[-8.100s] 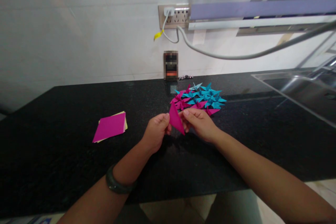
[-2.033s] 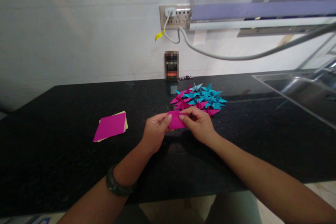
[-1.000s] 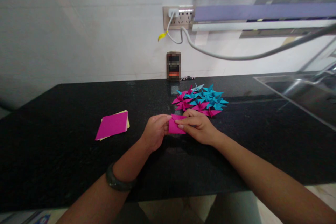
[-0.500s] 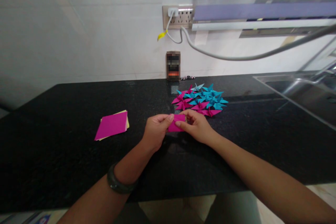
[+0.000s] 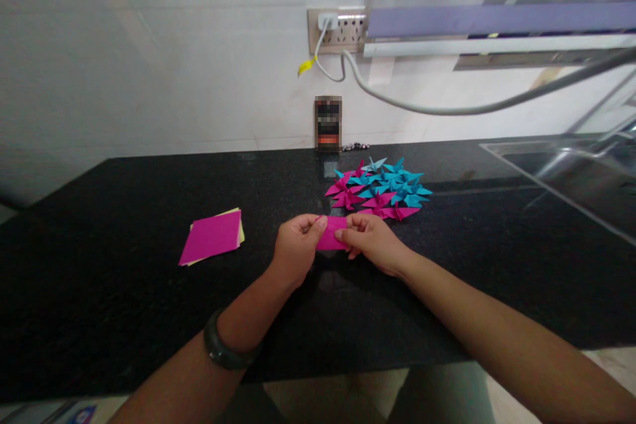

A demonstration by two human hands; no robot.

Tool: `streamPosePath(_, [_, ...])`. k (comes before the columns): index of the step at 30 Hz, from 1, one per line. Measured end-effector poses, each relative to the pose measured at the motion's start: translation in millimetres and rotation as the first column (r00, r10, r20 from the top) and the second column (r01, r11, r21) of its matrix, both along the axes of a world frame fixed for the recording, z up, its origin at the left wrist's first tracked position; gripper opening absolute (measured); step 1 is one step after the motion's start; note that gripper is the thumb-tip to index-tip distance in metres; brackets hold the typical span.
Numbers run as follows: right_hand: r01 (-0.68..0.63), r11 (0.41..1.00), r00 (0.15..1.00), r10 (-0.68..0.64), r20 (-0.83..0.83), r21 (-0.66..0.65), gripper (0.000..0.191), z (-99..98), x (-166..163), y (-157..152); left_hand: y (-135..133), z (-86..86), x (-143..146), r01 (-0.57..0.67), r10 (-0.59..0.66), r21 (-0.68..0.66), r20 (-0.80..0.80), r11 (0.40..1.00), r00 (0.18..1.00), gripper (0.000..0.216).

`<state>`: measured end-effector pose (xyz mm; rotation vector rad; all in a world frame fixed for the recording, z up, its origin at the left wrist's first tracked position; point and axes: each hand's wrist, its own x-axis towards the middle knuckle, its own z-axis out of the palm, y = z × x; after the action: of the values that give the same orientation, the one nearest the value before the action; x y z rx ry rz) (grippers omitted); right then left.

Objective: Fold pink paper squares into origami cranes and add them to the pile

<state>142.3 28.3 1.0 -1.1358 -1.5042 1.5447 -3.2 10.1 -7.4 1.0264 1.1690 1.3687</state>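
A small folded piece of magenta origami paper (image 5: pixel 332 234) is held between my two hands, above the dark counter. My left hand (image 5: pixel 298 245) pinches its left side, thumb on top. With thumb and fingers, my right hand (image 5: pixel 372 240) grips the right edge. Just beyond the right hand lies a cluster of folded paper cranes (image 5: pixel 380 189), magenta, blue and one pale. To the left rests a stack of square paper (image 5: pixel 212 237), magenta on top with yellow edges peeking out below.
The black counter (image 5: pixel 149 318) runs along a white wall. A phone-like object (image 5: pixel 328 124) with a blurred screen leans there, beside a beaded strand (image 5: pixel 356 146). A cable (image 5: pixel 427 108) hangs below the socket panel (image 5: pixel 342 32). At the right is a metal sink (image 5: pixel 591 179).
My right fingers have shifted on the right edge of the magenta paper, and the fingers beneath it now show more. The left hand has barely moved.
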Motion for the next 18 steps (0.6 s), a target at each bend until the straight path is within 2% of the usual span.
streamPosePath(6, [0.021, 0.993, 1.0, -0.02, -0.009, 0.118, 0.026, 0.5, -1.9, -3.2, -1.7, 3.1, 3.4, -0.071, 0.07, 0.011, 0.04, 0.997, 0.997, 0.021])
streamPosePath(10, [0.112, 0.992, 0.991, -0.106, -0.079, 0.066, 0.025, 0.9, -5.3, -2.9, -4.8, 11.1, 8.4, -0.053, 0.056, -0.036, 0.102, 0.998, 0.993, 0.02])
streamPosePath(12, [0.149, 0.987, 0.987, -0.145, -0.071, 0.058, 0.023, 1.1, -4.3, -1.0, -5.8, 13.6, 8.6, -0.01, 0.016, -0.066, 0.078, 0.998, 0.997, 0.02])
streamPosePath(15, [0.126, 0.972, 0.987, -0.143, 0.071, 0.199, 0.023, 3.6, 4.0, 4.1, -6.2, 15.0, 5.8, 0.089, -0.091, -0.141, -0.01, 0.986, 0.996, 0.022])
streamPosePath(18, [-0.024, 0.888, 0.953, -0.119, 0.279, 0.459, 0.028, 9.4, 15.6, 8.1, -6.1, 14.7, 2.0, 0.239, -0.252, -0.248, -0.023, 0.939, 0.967, 0.022])
